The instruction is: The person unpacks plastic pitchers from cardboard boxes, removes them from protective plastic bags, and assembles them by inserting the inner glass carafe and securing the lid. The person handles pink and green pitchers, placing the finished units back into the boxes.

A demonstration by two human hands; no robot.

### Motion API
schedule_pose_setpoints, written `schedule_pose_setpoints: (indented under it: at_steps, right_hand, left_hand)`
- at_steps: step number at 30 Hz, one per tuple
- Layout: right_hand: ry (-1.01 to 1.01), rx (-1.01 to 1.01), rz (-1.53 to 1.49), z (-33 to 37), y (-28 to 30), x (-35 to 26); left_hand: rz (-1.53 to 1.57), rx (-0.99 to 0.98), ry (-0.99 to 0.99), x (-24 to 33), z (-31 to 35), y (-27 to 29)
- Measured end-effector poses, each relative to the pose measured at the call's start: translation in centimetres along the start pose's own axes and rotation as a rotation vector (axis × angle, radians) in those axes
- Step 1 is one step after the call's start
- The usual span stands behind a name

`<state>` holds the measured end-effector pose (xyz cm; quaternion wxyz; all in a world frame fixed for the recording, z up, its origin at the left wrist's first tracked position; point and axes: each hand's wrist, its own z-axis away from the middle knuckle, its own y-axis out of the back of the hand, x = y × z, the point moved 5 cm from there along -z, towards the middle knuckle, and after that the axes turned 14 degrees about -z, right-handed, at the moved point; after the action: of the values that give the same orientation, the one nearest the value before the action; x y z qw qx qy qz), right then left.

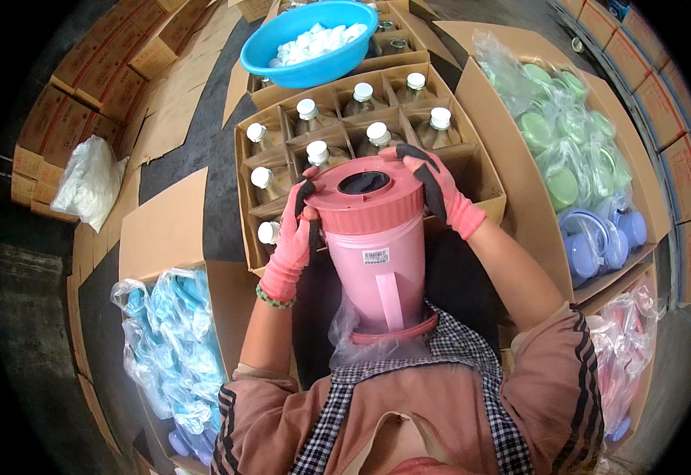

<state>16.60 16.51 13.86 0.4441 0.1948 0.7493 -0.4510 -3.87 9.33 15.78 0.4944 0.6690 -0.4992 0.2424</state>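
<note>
Brown shirt cloth (pixel 432 388) and the black-and-white checked apron (pixel 326 419) lie nearest the camera, along the lower edge. Above them, the person's two gloved hands clasp a pink jug (pixel 381 277) by its ribbed, darker lid (pixel 334 194). The left hand (pixel 292 237) curls against the lid's left side, fingers bent over the rim; the right hand (pixel 444 186) lies on the far right edge, its fingers slightly spread. Both gloves are pink with dark finger parts, and a green beaded bracelet (pixel 274 298) circles the left wrist.

The jug stands before the person's lap, its handle (pixel 389 301) facing the body and clear plastic (pixel 345 324) gathered around its base. Whether the base rests on anything cannot be told.

Just beyond the lid is a divided carton (pixel 469 158) of clear bottles with white caps (pixel 317 152). Behind it, a blue basin (pixel 310 75) of small white pieces (pixel 318 43) sits above another carton.

To the right, an open carton holds bagged green pieces (pixel 563 188) and purple ones (pixel 583 247); nearer, bagged pink pieces (pixel 622 336) fill another. On the left are bagged blue pieces (pixel 179 340) in a carton, then a white bag (pixel 92 182). Stacked cartons (pixel 686 182) line both sides.
</note>
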Motion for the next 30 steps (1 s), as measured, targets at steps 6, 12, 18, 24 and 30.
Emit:
schedule_pose_setpoints:
  at_steps: [6,12,18,24,30]
  right_hand:
    - [0.341,-0.143,0.643,2.5,-2.3,-4.3]
    - [0.349,-0.29,1.221,4.5,-2.5,-4.6]
    - [0.333,-0.337,1.314,5.0,-3.5,-4.9]
    - [0.513,-0.426,1.344,5.3,-5.2,-6.1]
    - [0.4,-0.421,1.352,5.1,-4.6,-4.4]
  left_hand:
    - [0.009,-0.054,-0.074,0.8,0.1,0.4]
    - [-0.426,-0.129,-0.405,0.3,-0.6,0.9]
    - [-0.507,-0.021,-0.39,0.2,0.8,0.9]
    - [-0.611,-0.069,-0.596,2.5,0.8,0.5]
    - [-0.649,0.011,-0.549,2.3,2.3,0.7]
